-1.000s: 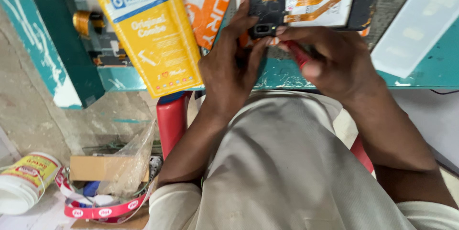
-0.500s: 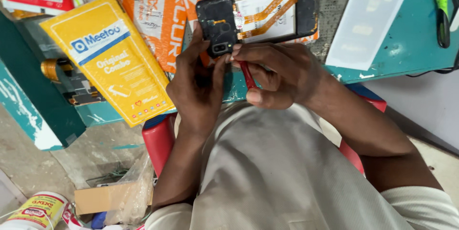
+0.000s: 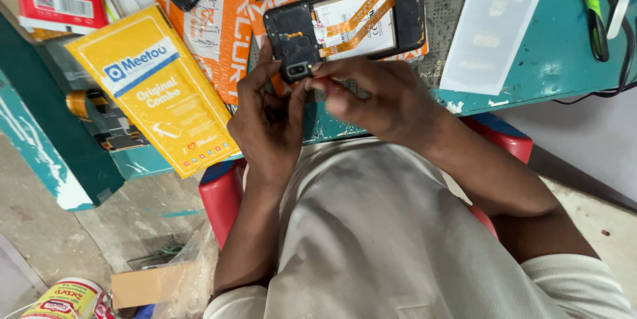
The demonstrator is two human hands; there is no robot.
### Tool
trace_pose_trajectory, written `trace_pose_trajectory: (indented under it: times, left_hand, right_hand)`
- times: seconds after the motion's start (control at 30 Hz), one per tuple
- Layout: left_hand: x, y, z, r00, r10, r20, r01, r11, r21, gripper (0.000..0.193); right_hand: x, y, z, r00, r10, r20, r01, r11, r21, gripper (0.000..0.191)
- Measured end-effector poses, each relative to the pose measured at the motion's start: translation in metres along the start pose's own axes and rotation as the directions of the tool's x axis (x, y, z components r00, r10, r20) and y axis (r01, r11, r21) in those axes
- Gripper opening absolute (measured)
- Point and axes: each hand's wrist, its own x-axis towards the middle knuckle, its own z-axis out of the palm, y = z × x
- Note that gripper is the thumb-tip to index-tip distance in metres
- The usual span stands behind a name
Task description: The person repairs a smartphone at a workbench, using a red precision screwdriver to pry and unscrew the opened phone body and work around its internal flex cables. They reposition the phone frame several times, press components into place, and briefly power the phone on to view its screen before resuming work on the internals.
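opened phone at the desk edge: points of risk

the phone (image 3: 345, 20) lies back-off on an orange sleeve (image 3: 222, 24) near the front edge of the teal desk (image 3: 551, 67), its pale battery and two orange flex cables (image 3: 358, 17) exposed. the left hand (image 3: 269, 120) rests its fingers against the phone's lower corner, beside the camera module (image 3: 296, 69); its grip is loose, and it braces rather than clasps. the right hand (image 3: 378, 97) has its thumb and forefinger pinched together at the same corner. something reddish shows between the fingers, but whether it is a tool or a part cannot be told.

likely faults, as judged from this view: the phone sits close to the desk edge, so a hard push from either hand could slide it off the slick sleeve and into the lap. a slip of the pinched fingers could scrape the camera module or catch a flex cable and crease it. any small part freed here could drop past the edge to the floor. a yellow box (image 3: 159, 90) and a green screwdriver (image 3: 589, 0) lie well apart from the work.
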Motion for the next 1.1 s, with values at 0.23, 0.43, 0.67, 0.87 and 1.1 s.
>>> trace_pose_trajectory:
  times: [0.23, 0.43, 0.67, 0.87, 1.1]
  left_hand:
    - [0.004, 0.002, -0.002, 1.0, -0.029, -0.007, 0.029, 1.0, -0.003, 0.039]
    - [0.008, 0.0, -0.002, 1.0, 0.0, -0.014, 0.001, 1.0, 0.022, 0.041]
    - [0.008, 0.001, -0.003, 1.0, 0.02, -0.013, -0.02, 0.999, 0.032, 0.05]
    - [0.004, 0.001, -0.001, 0.999, 0.018, -0.026, -0.017, 1.0, 0.026, 0.064]
    - [0.001, -0.004, 0.001, 0.999, 0.037, -0.039, -0.037, 0.999, -0.017, 0.073]
  right_hand:
    - [-0.02, -0.002, -0.073, 0.891, 0.372, -0.261, -0.431, 0.875, -0.222, 0.069]
    - [-0.044, 0.032, -0.093, 0.828, 0.47, -0.306, -0.56, 0.72, -0.41, 0.061]
    - [-0.052, 0.033, -0.099, 0.824, 0.507, -0.252, -0.558, 0.654, -0.511, 0.03]
    - [0.008, 0.008, -0.095, 0.983, 0.183, -0.016, -0.176, 0.913, -0.369, 0.046]
    - [0.07, 0.003, -0.071, 0.97, 0.138, 0.2, -0.083, 0.961, -0.263, 0.089]
